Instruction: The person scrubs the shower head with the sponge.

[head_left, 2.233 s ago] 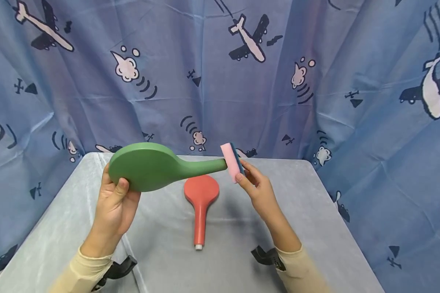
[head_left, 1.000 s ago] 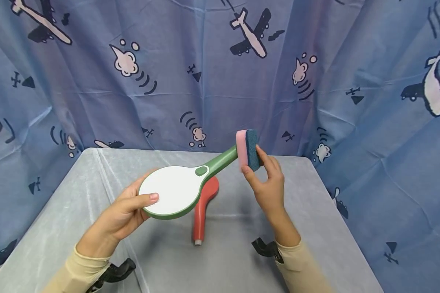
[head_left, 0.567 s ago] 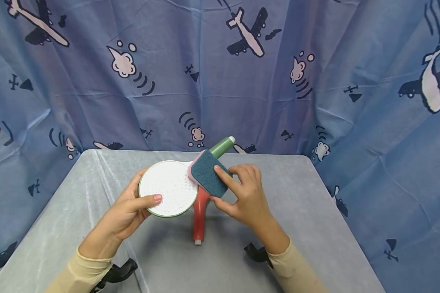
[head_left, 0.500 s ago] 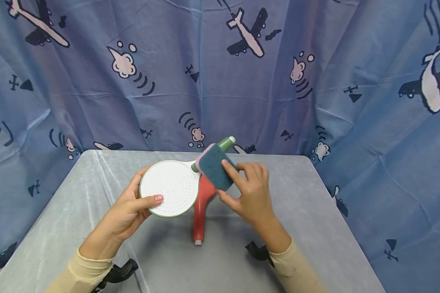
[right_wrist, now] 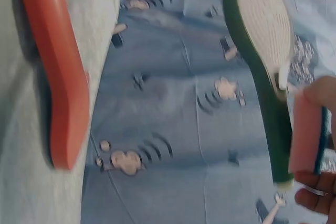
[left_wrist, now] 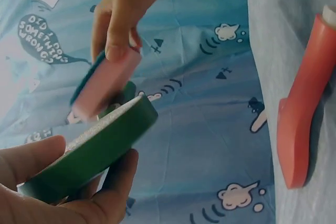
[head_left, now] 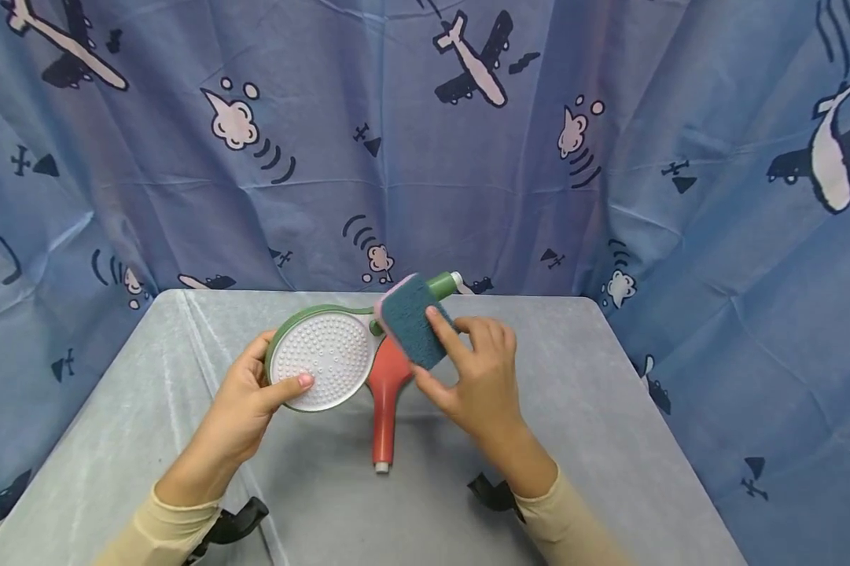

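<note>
My left hand (head_left: 233, 401) grips the round head of a green shower head (head_left: 323, 358) from its left edge, thumb on the white nozzle face. The face is turned toward the head camera, and the handle slants up to the right. My right hand (head_left: 477, 377) pinches a sponge (head_left: 416, 322) with a teal scouring layer outward and its pink side toward the green handle. In the right wrist view the pink side (right_wrist: 304, 129) lies along the handle (right_wrist: 275, 135). Part of the handle is hidden behind the sponge in the head view.
A red shower head (head_left: 385, 401) lies on the grey-covered table (head_left: 573, 409), beneath and behind the held one, handle toward me. A blue curtain (head_left: 425, 141) with airplane prints hangs behind the table. Black straps (head_left: 237, 523) are on both wrists.
The green shower head turned from its back to its nozzle face. The sponge moved from the handle's end down toward the neck, then slightly back up along the handle.
</note>
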Demonstrator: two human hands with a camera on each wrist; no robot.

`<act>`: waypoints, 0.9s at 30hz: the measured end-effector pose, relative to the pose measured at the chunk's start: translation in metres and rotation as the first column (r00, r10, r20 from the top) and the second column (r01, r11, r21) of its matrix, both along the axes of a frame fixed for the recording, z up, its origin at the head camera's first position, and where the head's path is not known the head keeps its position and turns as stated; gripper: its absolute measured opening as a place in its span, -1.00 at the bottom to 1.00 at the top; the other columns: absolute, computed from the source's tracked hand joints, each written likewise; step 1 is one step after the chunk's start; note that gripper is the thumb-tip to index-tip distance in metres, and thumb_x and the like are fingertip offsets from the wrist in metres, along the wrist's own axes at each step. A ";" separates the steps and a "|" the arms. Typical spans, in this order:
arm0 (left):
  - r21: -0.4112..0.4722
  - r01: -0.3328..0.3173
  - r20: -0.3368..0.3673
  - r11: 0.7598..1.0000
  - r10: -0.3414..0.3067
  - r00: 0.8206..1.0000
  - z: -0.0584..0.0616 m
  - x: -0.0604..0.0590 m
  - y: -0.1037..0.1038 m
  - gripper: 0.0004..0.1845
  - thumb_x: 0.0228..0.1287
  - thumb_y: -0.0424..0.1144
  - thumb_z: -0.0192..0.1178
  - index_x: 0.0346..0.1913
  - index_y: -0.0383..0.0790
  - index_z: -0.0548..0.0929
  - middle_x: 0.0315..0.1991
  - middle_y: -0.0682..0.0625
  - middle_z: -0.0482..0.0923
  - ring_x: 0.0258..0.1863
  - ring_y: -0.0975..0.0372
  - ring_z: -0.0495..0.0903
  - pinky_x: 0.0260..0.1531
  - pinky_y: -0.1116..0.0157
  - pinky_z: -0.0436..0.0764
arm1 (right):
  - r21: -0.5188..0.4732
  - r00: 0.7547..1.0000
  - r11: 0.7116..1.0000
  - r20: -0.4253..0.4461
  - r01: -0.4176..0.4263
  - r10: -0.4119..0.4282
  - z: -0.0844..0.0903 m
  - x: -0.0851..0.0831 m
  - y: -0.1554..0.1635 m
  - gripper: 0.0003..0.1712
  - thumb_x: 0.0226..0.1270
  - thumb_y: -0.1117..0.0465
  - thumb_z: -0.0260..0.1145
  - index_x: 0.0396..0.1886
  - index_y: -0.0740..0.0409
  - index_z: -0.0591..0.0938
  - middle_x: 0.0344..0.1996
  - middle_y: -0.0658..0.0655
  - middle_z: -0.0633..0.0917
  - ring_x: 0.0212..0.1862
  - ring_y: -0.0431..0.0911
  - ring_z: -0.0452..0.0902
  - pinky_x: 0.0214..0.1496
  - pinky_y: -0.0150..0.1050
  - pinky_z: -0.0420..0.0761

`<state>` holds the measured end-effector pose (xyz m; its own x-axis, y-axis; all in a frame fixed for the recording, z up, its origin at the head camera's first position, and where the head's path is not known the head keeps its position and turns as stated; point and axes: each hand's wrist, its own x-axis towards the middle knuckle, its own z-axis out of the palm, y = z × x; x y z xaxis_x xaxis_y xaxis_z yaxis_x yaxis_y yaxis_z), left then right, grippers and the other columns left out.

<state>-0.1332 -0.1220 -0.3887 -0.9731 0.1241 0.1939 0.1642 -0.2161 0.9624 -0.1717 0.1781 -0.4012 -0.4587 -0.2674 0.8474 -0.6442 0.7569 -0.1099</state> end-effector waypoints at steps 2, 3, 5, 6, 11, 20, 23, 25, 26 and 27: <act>-0.015 -0.032 -0.043 0.999 0.032 0.999 0.000 -0.001 -0.001 -0.48 0.25 -0.65 0.24 0.21 -0.18 0.53 0.03 0.03 0.62 -0.05 0.29 0.67 -0.10 0.37 0.73 | -0.096 0.998 0.993 0.024 0.067 -0.065 0.003 -0.004 0.008 -0.19 0.16 -0.16 0.48 0.40 -0.01 0.57 -0.15 0.26 0.60 -0.10 0.17 0.46 0.08 0.19 0.36; -0.021 -0.048 -0.061 0.999 0.046 0.997 0.001 -0.001 -0.002 -0.48 0.25 -0.65 0.25 0.22 -0.18 0.55 0.02 0.04 0.63 -0.05 0.29 0.67 -0.11 0.38 0.73 | -0.144 0.995 0.985 0.051 0.094 -0.087 0.005 -0.007 0.013 -0.20 0.18 -0.15 0.48 0.41 -0.01 0.56 -0.14 0.27 0.60 -0.09 0.18 0.46 0.09 0.19 0.35; -0.026 -0.072 -0.085 0.997 0.070 0.994 0.001 -0.002 -0.003 -0.46 0.26 -0.65 0.25 0.25 -0.17 0.57 0.01 0.05 0.64 -0.07 0.30 0.66 -0.11 0.39 0.72 | -0.238 0.988 0.964 0.123 0.117 -0.090 0.007 -0.011 0.021 -0.22 0.22 -0.11 0.48 0.42 -0.01 0.55 -0.10 0.27 0.62 -0.05 0.18 0.46 0.13 0.18 0.35; -0.025 -0.085 -0.092 0.996 0.082 0.992 0.001 -0.003 -0.003 -0.45 0.26 -0.65 0.25 0.26 -0.18 0.58 0.00 0.05 0.64 -0.07 0.31 0.66 -0.11 0.40 0.72 | -0.285 0.983 0.952 0.169 0.115 -0.068 0.008 -0.012 0.025 -0.25 0.25 -0.08 0.48 0.42 -0.01 0.55 -0.09 0.27 0.63 -0.03 0.15 0.47 0.13 0.15 0.37; 0.029 -0.157 -0.092 0.987 0.159 0.983 0.000 -0.007 -0.003 -0.42 0.25 -0.67 0.24 0.28 -0.16 0.60 -0.01 0.08 0.66 -0.09 0.33 0.67 -0.12 0.41 0.72 | -0.565 0.877 0.825 0.405 0.018 0.258 0.014 -0.016 0.034 -0.36 0.42 0.10 0.38 0.46 -0.05 0.50 0.08 0.18 0.66 0.04 -0.02 0.54 0.20 -0.17 0.50; 0.249 -0.255 -0.117 0.935 0.290 0.950 -0.004 -0.014 0.001 -0.45 0.20 -0.79 0.17 0.21 -0.33 0.61 -0.02 -0.04 0.66 -0.06 0.25 0.70 -0.06 0.38 0.73 | -0.777 0.689 0.630 0.455 -0.004 0.565 0.024 -0.014 0.037 -0.47 0.55 0.11 0.16 0.43 0.13 0.49 0.13 0.08 0.62 0.11 -0.02 0.54 0.14 -0.30 0.59; 0.285 -0.278 -0.119 0.917 0.321 0.939 -0.006 -0.016 0.000 -0.47 0.20 -0.81 0.15 0.19 -0.35 0.60 -0.04 -0.03 0.66 -0.07 0.24 0.69 -0.07 0.39 0.72 | -0.763 0.669 0.646 0.475 -0.010 0.572 0.023 -0.011 0.037 -0.50 0.55 0.10 0.14 0.40 0.11 0.53 0.13 0.08 0.63 0.12 0.00 0.54 0.15 -0.26 0.60; 0.310 -0.271 -0.117 0.911 0.319 0.940 -0.008 -0.018 -0.001 -0.48 0.23 -0.79 0.14 0.19 -0.34 0.57 -0.02 -0.03 0.63 -0.03 0.23 0.67 -0.03 0.38 0.71 | -0.752 0.659 0.658 0.483 -0.025 0.577 0.022 -0.009 0.037 -0.51 0.55 0.11 0.13 0.40 0.11 0.53 0.16 0.09 0.63 0.14 0.00 0.54 0.18 -0.26 0.59; 0.319 -0.261 -0.114 0.911 0.310 0.944 -0.009 -0.019 -0.002 -0.48 0.26 -0.77 0.13 0.22 -0.32 0.54 0.01 -0.03 0.61 -0.01 0.23 0.65 -0.01 0.38 0.70 | -0.747 0.654 0.664 0.487 -0.033 0.579 0.022 -0.007 0.037 -0.50 0.56 0.12 0.12 0.41 0.10 0.53 0.20 0.09 0.63 0.17 0.00 0.54 0.20 -0.26 0.59; 0.319 -0.250 -0.113 0.914 0.299 0.947 -0.009 -0.021 -0.003 -0.48 0.29 -0.74 0.12 0.24 -0.28 0.51 0.04 -0.02 0.58 0.01 0.23 0.64 0.01 0.37 0.69 | -0.741 0.650 0.670 0.489 -0.042 0.582 0.023 -0.006 0.037 -0.50 0.55 0.14 0.12 0.42 0.10 0.52 0.23 0.09 0.62 0.19 -0.01 0.54 0.22 -0.27 0.58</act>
<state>-0.1539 -0.1246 -0.3979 -0.9144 -0.2308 0.3325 0.4015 -0.4123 0.8178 -0.1780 0.2146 -0.3784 -0.9298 -0.0552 0.3639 -0.3674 0.0814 -0.9265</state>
